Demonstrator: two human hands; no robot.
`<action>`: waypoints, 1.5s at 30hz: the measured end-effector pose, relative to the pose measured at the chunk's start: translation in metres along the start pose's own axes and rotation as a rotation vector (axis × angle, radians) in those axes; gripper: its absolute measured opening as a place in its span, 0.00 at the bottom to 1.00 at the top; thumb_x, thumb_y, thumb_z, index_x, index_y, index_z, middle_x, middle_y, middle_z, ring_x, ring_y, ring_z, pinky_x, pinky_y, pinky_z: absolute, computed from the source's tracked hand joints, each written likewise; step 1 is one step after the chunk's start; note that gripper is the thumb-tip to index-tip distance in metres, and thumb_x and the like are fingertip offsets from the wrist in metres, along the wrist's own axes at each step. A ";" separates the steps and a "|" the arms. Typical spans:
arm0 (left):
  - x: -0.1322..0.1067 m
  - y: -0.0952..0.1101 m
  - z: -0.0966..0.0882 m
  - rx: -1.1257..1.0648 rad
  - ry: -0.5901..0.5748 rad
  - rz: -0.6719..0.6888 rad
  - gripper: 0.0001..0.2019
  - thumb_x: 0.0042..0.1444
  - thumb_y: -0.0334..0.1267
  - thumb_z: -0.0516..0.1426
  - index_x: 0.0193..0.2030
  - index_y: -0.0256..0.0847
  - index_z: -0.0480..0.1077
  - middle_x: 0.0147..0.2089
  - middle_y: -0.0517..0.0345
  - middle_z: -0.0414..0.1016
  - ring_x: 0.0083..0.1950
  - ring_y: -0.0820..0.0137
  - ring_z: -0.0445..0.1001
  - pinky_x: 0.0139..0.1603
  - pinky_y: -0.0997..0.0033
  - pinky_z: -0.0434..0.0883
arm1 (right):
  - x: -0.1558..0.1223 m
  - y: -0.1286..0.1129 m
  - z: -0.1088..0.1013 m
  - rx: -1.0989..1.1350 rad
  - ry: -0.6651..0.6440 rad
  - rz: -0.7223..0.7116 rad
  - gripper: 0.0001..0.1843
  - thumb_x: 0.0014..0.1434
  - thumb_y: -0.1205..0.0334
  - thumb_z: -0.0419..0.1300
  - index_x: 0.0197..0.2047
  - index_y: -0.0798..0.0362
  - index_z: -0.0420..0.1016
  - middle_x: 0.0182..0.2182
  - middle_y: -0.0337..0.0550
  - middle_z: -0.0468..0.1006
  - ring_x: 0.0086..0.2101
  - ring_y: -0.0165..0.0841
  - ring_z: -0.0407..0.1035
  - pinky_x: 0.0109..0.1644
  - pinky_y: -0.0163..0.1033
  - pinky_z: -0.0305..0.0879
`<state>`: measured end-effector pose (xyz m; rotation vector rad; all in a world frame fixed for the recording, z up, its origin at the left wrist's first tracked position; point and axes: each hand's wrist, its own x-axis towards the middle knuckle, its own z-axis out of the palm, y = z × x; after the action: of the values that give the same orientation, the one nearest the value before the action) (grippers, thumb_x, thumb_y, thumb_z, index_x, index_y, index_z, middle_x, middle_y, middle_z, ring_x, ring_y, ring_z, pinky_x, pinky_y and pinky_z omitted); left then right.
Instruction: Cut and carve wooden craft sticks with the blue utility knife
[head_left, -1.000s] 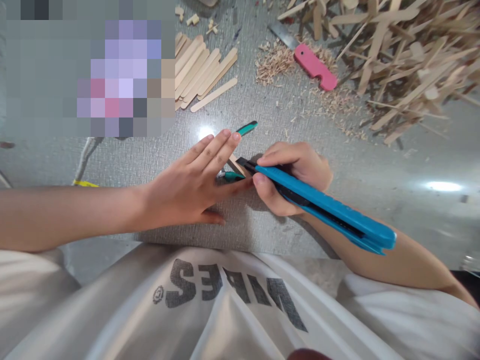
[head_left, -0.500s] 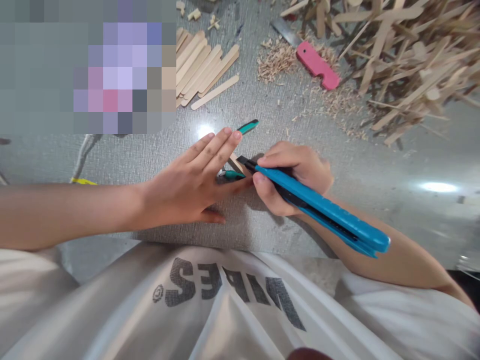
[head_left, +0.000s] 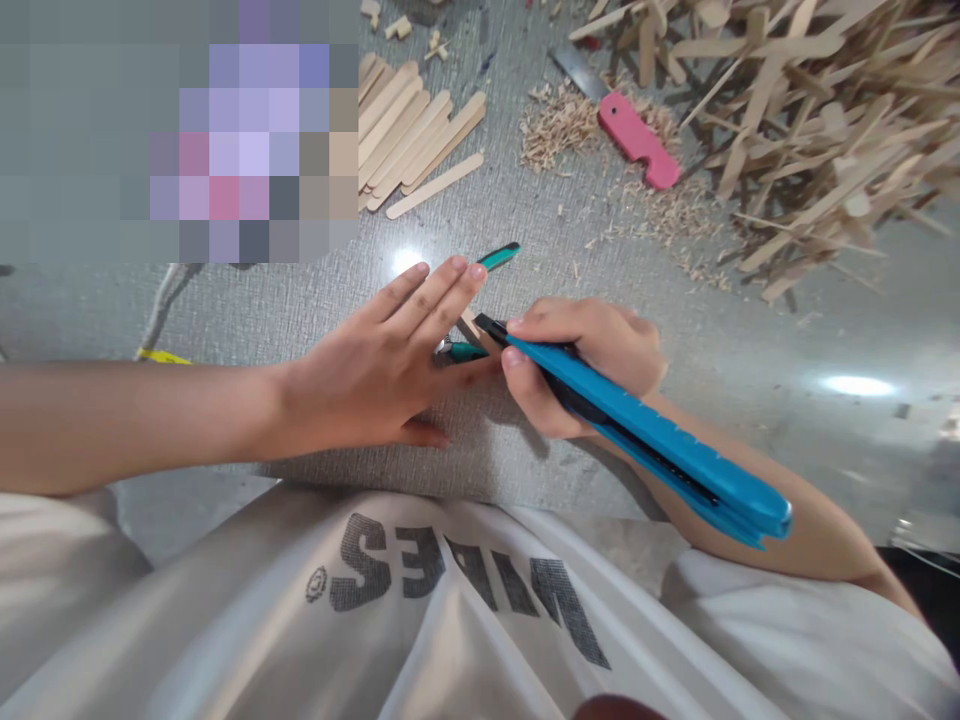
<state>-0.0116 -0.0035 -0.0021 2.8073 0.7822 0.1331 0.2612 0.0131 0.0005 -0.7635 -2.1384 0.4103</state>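
My right hand (head_left: 592, 355) grips a blue box cutter (head_left: 667, 430), its dark front end pointing left and its handle end toward my right forearm. That front end meets a small wooden stick (head_left: 471, 326), mostly covered by my left hand. Palm down on the table, my left hand (head_left: 390, 350) lies with its fingers stretched out, the index fingertip close to my right thumb. Under its fingers runs a slim green-and-black tool (head_left: 501, 256); only its ends show, so I cannot tell its kind.
Flat craft sticks (head_left: 420, 140) lie in a row beyond my left hand. A pink-handled knife (head_left: 637, 142) rests by wood shavings (head_left: 559, 130). A large heap of sticks (head_left: 817, 130) fills the far right. A grey cable (head_left: 159, 310) with a yellow tag is at left.
The rear end of the box cutter has swung slightly down and right, its front staying by the stick. My left hand has held still. The view has shifted slightly.
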 end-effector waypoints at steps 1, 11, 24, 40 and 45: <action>0.000 0.000 0.000 0.004 -0.001 -0.003 0.60 0.73 0.71 0.68 0.96 0.47 0.45 1.00 0.33 0.33 0.98 0.31 0.48 0.98 0.32 0.53 | 0.000 0.000 0.000 0.000 0.001 -0.006 0.10 0.70 0.67 0.67 0.50 0.44 0.76 0.33 0.33 0.86 0.27 0.29 0.81 0.29 0.33 0.76; 0.002 0.003 -0.003 0.035 -0.044 -0.026 0.61 0.73 0.74 0.67 0.97 0.48 0.42 1.00 0.32 0.36 0.98 0.31 0.48 0.97 0.33 0.56 | 0.004 -0.003 0.001 0.012 -0.040 0.010 0.13 0.69 0.69 0.65 0.49 0.40 0.71 0.25 0.29 0.78 0.20 0.31 0.75 0.23 0.37 0.72; 0.001 0.003 -0.002 0.055 -0.025 -0.011 0.62 0.73 0.74 0.66 0.97 0.46 0.41 0.99 0.28 0.37 0.97 0.31 0.50 0.97 0.34 0.57 | 0.004 -0.005 -0.004 -0.016 -0.051 -0.012 0.16 0.67 0.70 0.66 0.50 0.39 0.72 0.25 0.29 0.80 0.20 0.32 0.76 0.24 0.38 0.74; 0.005 0.003 -0.006 0.003 -0.050 -0.012 0.60 0.72 0.70 0.70 0.96 0.45 0.48 0.99 0.28 0.39 0.97 0.29 0.49 0.97 0.31 0.57 | -0.005 -0.004 0.001 -0.009 -0.028 0.022 0.09 0.72 0.63 0.64 0.50 0.37 0.72 0.25 0.30 0.80 0.19 0.34 0.73 0.21 0.41 0.68; 0.006 0.004 -0.005 -0.008 -0.064 -0.013 0.56 0.70 0.70 0.72 0.92 0.43 0.56 0.99 0.29 0.38 0.98 0.27 0.46 0.97 0.29 0.55 | -0.009 -0.009 0.005 -0.004 -0.056 0.090 0.12 0.71 0.62 0.67 0.53 0.37 0.73 0.28 0.31 0.85 0.21 0.36 0.77 0.25 0.42 0.75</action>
<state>-0.0057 -0.0024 0.0041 2.7834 0.7825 0.0435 0.2584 0.0006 -0.0028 -0.8621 -2.1628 0.4799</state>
